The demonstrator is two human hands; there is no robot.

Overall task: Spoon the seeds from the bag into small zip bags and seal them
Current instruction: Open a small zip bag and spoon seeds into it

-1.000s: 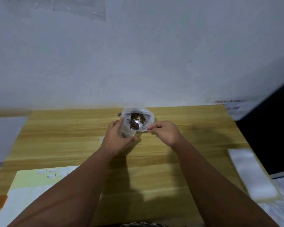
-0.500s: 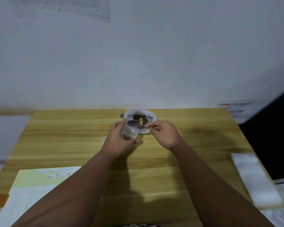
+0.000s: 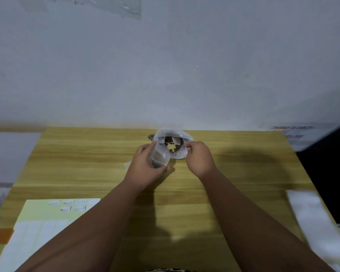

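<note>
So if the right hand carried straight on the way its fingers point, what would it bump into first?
Probably the clear plastic bag of brown seeds: the right hand points its pinched fingers left at its rim, right beside it. What they pinch is too small to tell.

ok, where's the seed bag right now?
Head view: the seed bag sits centre-far on the wooden table, just beyond the left hand holding the small zip bag, with the right hand at its right edge.
</note>
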